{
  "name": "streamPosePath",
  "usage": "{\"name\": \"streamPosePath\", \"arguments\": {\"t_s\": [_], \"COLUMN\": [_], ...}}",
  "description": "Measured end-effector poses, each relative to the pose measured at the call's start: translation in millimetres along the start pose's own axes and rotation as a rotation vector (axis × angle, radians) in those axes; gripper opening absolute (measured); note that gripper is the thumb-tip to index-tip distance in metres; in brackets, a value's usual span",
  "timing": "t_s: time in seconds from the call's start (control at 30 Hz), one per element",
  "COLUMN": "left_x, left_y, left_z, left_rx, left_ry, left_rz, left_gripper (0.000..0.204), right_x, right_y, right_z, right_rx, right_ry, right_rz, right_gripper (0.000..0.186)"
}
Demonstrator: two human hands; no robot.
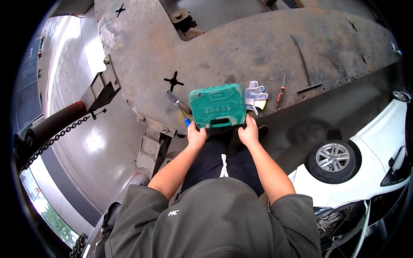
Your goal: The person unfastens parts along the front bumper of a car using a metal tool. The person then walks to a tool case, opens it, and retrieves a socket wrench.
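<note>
A closed green plastic tool case (218, 105) is held level between my two hands at the near edge of a worn metal platform. My left hand (197, 136) grips its near left corner, thumb on top. On the near right corner, my right hand (249, 131) has the same kind of hold; the fingers under the case are hidden. Beside the case on the left lie a hammer (173, 98), partly covered, and a screwdriver with a blue handle (187, 122). A white dotted work glove (256, 95) lies against its right side.
Farther right on the metal platform (241, 51) lie an orange-handled screwdriver (281, 95) and a T-handle wrench (306, 69). A steel arm with a chain (64, 133) stands off the left edge. A white car (370, 146) is at the lower right.
</note>
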State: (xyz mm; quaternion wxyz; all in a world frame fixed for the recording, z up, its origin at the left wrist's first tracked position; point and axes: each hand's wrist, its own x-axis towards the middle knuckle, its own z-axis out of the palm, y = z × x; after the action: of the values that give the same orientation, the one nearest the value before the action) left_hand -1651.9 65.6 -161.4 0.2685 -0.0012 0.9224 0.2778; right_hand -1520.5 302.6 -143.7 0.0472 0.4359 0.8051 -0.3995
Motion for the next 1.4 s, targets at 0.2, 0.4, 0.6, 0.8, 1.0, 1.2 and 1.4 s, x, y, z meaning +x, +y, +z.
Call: {"name": "streamPosePath", "arguments": {"t_s": [0.2, 0.4, 0.6, 0.8, 1.0, 1.2, 1.4], "left_x": [-20.6, 56.5, 211.5, 225.6, 237.1, 195.4, 94.4], "left_y": [51.8, 115.6, 156.2, 199.5, 138.9, 87.1, 34.4], "left_z": [-62.2, -120.2, -93.7, -83.9, -75.7, -72.1, -56.3], "left_rx": [-0.351, -0.108, -0.661, -0.827, -0.734, -0.594, -0.461], "left_ry": [-0.158, 0.222, 0.136, -0.087, -0.208, -0.153, -0.069], "left_rz": [-0.144, 0.392, 0.041, -0.271, -0.220, -0.115, -0.008], "left_gripper": [0.051, 0.042, 0.058, 0.068, 0.069, 0.043, 0.024], "right_x": [26.4, 57.3, 63.9, 47.7, 70.1, 72.1, 69.0], "right_y": [-73.6, -87.4, -31.4, -55.0, -83.2, -99.3, -101.2], "right_z": [-98.9, -137.3, -47.4, -37.6, -10.4, 12.7, 30.5], "right_rx": [0.268, 0.887, 0.399, 0.115, 0.024, -0.292, -0.458], "right_ry": [-0.585, -0.366, -0.241, -0.236, -0.236, -0.376, -0.287], "right_rz": [0.259, 0.111, 0.066, -0.062, -0.309, -0.453, -0.616], "right_gripper": [0.059, 0.043, 0.033, 0.038, 0.036, 0.039, 0.044]}}
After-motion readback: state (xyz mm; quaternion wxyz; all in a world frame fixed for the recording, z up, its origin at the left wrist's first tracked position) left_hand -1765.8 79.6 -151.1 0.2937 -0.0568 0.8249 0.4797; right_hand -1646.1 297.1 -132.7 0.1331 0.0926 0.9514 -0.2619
